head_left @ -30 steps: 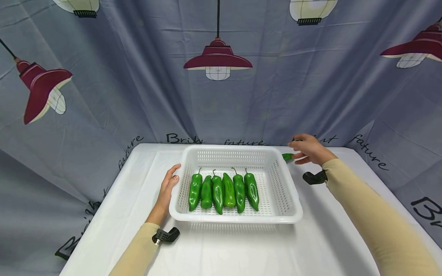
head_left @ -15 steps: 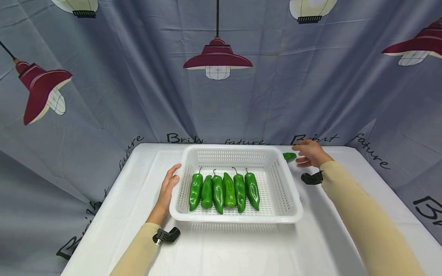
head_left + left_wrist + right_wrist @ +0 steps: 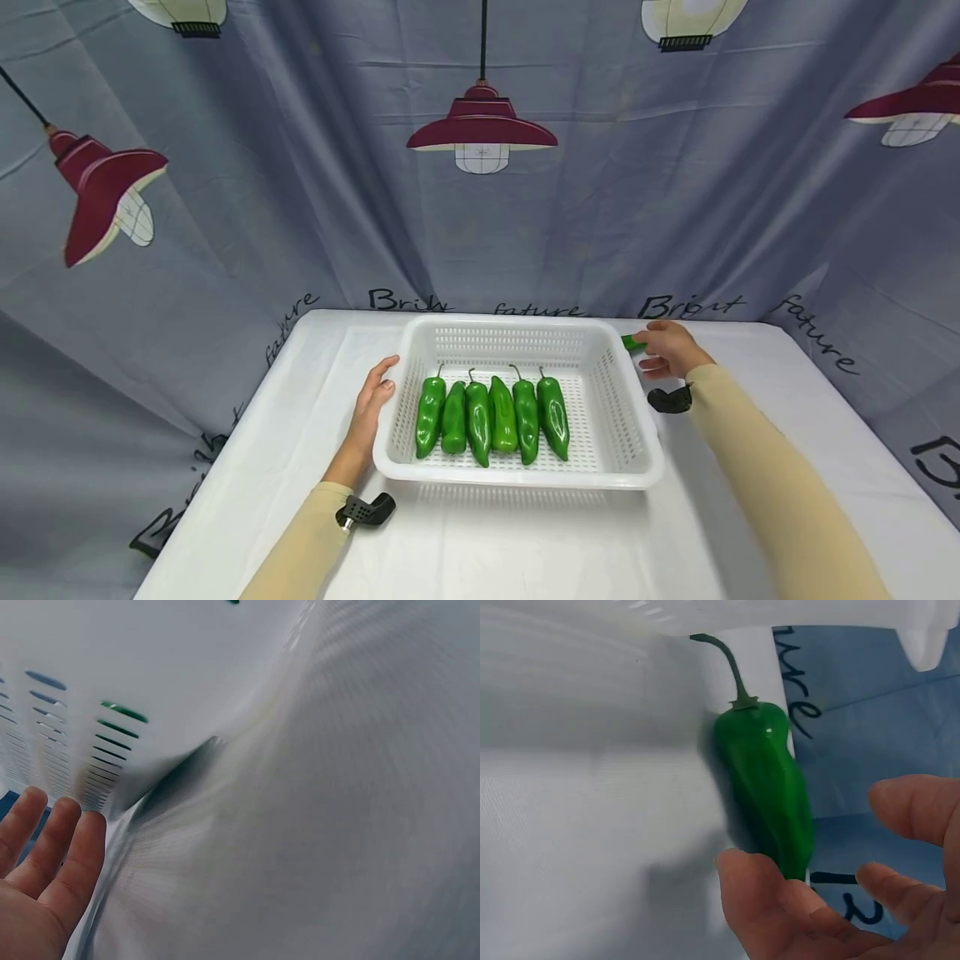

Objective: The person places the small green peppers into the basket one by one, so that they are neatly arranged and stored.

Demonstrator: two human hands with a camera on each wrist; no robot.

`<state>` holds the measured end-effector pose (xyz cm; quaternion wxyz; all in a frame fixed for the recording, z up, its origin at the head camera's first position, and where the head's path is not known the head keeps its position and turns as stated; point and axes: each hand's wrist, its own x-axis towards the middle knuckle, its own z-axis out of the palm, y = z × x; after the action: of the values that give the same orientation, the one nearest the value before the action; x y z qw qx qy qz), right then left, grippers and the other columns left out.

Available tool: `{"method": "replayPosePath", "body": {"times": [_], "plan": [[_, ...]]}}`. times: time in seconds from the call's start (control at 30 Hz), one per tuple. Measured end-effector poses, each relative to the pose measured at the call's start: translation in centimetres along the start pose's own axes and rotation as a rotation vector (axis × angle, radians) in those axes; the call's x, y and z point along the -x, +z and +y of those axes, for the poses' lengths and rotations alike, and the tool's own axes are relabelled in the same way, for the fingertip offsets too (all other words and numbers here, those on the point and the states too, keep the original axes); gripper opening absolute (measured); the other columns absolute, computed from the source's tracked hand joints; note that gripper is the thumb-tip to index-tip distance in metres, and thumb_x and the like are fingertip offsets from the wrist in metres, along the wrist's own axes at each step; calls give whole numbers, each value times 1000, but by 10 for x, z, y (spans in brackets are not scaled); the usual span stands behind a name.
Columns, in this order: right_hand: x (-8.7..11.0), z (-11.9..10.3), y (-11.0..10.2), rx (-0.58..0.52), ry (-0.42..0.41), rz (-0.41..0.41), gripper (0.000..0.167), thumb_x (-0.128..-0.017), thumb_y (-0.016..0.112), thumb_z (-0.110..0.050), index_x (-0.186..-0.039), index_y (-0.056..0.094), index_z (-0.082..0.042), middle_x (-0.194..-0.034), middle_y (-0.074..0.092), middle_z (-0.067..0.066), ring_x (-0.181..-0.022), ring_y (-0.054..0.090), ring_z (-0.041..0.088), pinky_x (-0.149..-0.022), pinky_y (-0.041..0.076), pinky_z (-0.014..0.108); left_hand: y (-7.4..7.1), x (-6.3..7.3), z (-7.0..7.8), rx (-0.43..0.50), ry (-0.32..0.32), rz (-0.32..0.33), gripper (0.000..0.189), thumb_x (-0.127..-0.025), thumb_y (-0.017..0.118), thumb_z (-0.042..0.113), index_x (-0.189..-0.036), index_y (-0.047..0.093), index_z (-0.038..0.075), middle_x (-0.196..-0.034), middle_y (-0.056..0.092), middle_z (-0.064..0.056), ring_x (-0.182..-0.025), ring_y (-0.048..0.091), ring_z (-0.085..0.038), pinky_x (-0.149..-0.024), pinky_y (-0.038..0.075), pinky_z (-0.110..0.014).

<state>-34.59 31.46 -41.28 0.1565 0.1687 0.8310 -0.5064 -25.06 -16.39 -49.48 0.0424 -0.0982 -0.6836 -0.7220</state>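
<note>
A white perforated plastic basket (image 3: 517, 482) stands on the white table, with several green peppers (image 3: 480, 417) lying side by side in it. At the basket's left side is my left hand (image 3: 365, 417), its fingers fairly straight against or close to the wall; exact contact is unclear. Behind the basket's right end, another green pepper (image 3: 765, 780) lies on the table, its stem toward the basket. My right hand (image 3: 670, 348) is at this pepper's stemless end, thumb and fingers spread apart. In the right wrist view a fingertip overlaps the pepper's tip; no grip shows.
White cloth covers the table (image 3: 525, 542), whose far edge runs just behind the basket. A grey-blue curtain (image 3: 337, 208) printed with lamps and lettering hangs behind and around it. Each wrist wears a black camera mount (image 3: 367, 510).
My right hand has come down and slightly back toward me, closer to the loose pepper, now partly covering it in the head view. The left hand and basket stay put; the head view shifts slightly.
</note>
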Motion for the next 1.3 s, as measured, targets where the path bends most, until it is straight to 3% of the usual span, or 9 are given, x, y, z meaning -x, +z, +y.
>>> {"method": "replayPosePath", "body": {"times": [0.2,0.53,0.83,1.07,1.3], "plan": [[-6,9,5,-13,22,-8,73,-107,44,-27,-164,2,-9,-158,23,39,-82,66,19,-76,62,34,1,0,0,4,1,-6,50,-105,34,19,-154,32,9,-148,44,-17,-111,61,-3,-93,55,-22],[-15,18,10,-31,20,20,77,-106,46,-28,-165,-2,-13,-159,23,40,-71,68,15,-72,62,34,1,0,1,14,8,-8,50,-105,34,20,-154,32,7,-150,42,-23,-111,61,-3,-93,55,-21],[-20,21,13,-1,6,38,78,-106,46,-32,-165,-2,-14,-159,23,40,-75,70,18,-73,63,36,2,1,3,21,6,-13,51,-105,34,20,-154,31,6,-152,40,-27,-111,60,-2,-94,54,-21],[-24,23,16,-59,26,68,77,-105,48,-31,-165,2,-15,-161,24,36,-75,67,17,-71,62,34,2,1,2,18,12,-14,51,-105,34,20,-154,30,5,-153,39,-26,-111,60,-2,-94,54,-20],[-29,25,19,-96,39,92,75,-105,48,-32,-165,6,-15,-163,24,32,-101,65,25,-70,62,31,1,0,1,18,21,-16,52,-105,34,20,-154,30,4,-151,40,-26,-111,60,-3,-93,54,-21]]}}
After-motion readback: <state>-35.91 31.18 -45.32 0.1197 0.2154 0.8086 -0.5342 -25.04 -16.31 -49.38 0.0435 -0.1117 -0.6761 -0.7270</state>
